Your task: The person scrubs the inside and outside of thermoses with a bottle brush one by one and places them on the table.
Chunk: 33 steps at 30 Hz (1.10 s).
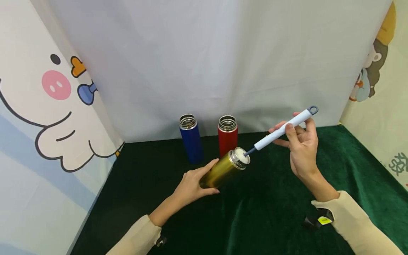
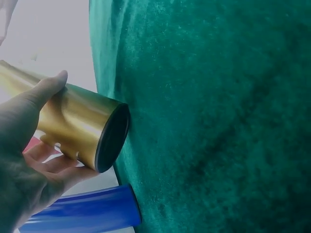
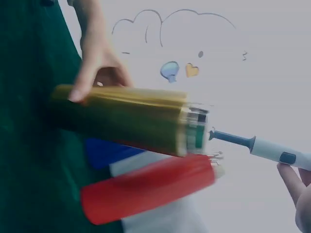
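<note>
Tilted up to the right, a gold insulated bottle with a bare steel mouth is gripped around its body by my left hand. Its dark base points down to the left, clear of the cloth in the left wrist view. My right hand holds a bottle brush by its white handle, thumb on top. The brush's grey stem runs into the bottle mouth, where the white brush head fills the opening; the rest of the head is hidden inside.
Behind the gold bottle stand an uncapped blue bottle and an uncapped red bottle. Dark green cloth covers the table. A pale curtain hangs at the back, with cartoon-printed panels on both sides.
</note>
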Each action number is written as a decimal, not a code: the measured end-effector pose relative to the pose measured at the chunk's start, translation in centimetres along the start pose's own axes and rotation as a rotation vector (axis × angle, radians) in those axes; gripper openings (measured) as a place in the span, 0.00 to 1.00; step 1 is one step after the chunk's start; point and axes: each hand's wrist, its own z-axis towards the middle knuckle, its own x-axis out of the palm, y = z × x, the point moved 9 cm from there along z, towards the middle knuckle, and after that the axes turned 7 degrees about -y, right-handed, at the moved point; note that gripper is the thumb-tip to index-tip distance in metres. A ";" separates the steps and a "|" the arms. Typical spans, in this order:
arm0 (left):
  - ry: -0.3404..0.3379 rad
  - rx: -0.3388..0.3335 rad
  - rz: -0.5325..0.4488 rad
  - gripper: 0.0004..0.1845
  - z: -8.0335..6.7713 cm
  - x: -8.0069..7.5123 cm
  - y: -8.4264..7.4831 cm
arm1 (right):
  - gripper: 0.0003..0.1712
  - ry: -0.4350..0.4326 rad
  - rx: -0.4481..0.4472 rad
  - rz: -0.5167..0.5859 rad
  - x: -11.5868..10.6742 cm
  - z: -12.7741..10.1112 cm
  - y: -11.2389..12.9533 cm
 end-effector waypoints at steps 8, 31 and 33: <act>0.026 0.010 -0.013 0.52 0.0 0.1 0.2 | 0.15 -0.139 0.011 -0.030 -1.7 1.7 2.2; 0.069 0.026 -0.006 0.52 0.9 0.1 0.3 | 0.14 -0.201 0.073 -0.066 -6.9 2.2 3.1; 0.074 0.024 0.005 0.52 0.7 0.3 0.1 | 0.12 -0.156 0.087 -0.082 -6.8 1.8 2.7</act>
